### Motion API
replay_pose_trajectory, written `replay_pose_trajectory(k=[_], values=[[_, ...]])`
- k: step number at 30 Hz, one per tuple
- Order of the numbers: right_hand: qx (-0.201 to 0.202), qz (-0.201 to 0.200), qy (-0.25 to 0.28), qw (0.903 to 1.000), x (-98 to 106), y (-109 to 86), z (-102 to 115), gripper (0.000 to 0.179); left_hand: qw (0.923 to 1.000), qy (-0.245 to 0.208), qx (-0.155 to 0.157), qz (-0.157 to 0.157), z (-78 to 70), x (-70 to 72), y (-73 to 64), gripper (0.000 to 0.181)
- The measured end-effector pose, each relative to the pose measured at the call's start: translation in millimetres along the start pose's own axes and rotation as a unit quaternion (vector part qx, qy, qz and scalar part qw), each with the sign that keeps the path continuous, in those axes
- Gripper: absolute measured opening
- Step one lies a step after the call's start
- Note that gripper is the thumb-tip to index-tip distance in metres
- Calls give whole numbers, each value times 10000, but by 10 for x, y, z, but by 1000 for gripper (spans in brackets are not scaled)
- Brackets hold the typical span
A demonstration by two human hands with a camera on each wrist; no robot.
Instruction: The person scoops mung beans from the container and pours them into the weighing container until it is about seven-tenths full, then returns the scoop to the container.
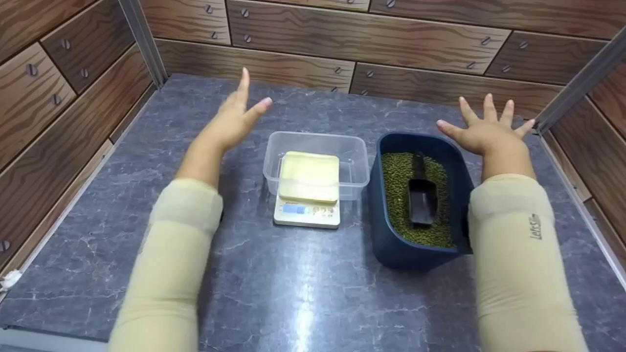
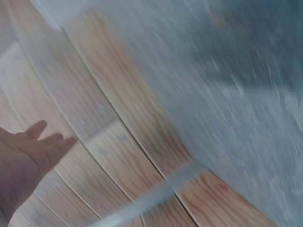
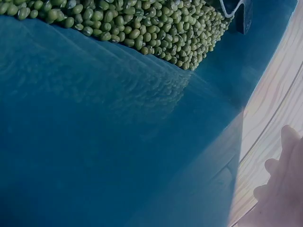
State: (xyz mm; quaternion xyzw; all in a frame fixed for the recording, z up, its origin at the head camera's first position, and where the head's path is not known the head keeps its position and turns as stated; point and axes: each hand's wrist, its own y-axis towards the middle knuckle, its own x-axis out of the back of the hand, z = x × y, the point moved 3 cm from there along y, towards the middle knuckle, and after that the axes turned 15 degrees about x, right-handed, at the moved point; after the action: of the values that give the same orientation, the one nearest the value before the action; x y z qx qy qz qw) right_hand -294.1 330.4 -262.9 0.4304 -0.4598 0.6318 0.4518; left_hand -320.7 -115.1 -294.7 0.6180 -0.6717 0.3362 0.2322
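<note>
My left hand (image 1: 234,120) is held up to the left of a clear plastic container (image 1: 352,146), fingers straight and thumb apart, touching nothing. A white kitchen scale (image 1: 307,215) with a small lit display stands at the container's front; its pale square platform shows at the container, though whether inside or behind its wall I cannot tell. My right hand (image 1: 494,132) is spread above and beyond the right rim of a dark blue bin (image 1: 384,234), holding nothing. Green mung beans (image 1: 398,195) fill part of the bin, and a black scoop (image 1: 423,203) lies on them.
The grey marbled tabletop (image 1: 274,293) carries everything. Wood-pattern walls (image 1: 293,29) enclose the back and both sides, with metal posts (image 1: 144,44) at the corners. A small white scrap (image 1: 11,279) lies at the left edge.
</note>
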Motion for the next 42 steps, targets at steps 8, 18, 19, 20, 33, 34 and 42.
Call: replay_pose_trajectory(k=[8, 18, 19, 20, 33, 34, 42], values=[[135, 77, 0, 9999, 24, -2, 8, 90, 9966, -743, 7, 370, 167, -282, -244, 121], [206, 54, 28, 9998, 11, -10, 31, 90, 9892, -278, 899, 1124, 354, -754, -346, 122], [196, 71, 46, 9998, 8, -9, 29, 91, 9884, -226, 912, 1195, 370, -784, -349, 121], [188, 88, 63, 9998, 6, -6, 25, 91, 9877, -211, 862, 1289, 379, -814, -353, 119], [170, 258, 234, 9992, -21, -10, 3, 93, 9380, 1791, 1630, 2481, 492, -1146, -369, 41], [173, 263, 227, 9992, -19, -11, 6, 93, 9353, 1804, 1690, 2533, 499, -1162, -367, 38], [220, 450, 363, 9981, 11, -4, 67, 99, 9228, 1605, 1815, 2996, 533, -1238, -372, 33]])
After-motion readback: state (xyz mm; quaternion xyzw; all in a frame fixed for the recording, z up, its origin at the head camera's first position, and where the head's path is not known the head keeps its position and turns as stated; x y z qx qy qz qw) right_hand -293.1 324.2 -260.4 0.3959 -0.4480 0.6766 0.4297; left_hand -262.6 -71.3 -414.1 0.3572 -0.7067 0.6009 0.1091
